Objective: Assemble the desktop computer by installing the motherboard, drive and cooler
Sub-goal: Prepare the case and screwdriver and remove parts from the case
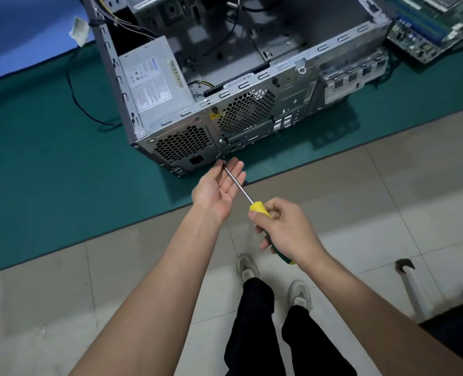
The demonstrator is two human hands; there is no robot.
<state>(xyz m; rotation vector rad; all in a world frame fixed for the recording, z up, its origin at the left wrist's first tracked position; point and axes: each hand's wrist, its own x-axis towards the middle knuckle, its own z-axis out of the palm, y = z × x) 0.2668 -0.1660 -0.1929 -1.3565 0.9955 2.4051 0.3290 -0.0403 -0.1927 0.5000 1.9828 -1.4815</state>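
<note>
Right hand (284, 229) grips a screwdriver (254, 206), left hand (219, 185) open-palmed under its shaft. Case (225, 109) bare inside; motherboard (426, 25) waits at one o'clock

- The motherboard (426, 25) is cut off by the top and right edges.
- The computer case (225, 77) runs past the top edge.
- The right hand (287, 229) hides the middle of the screwdriver handle (260, 208).
- The power supply label (150, 85) print is too small to read.
</note>
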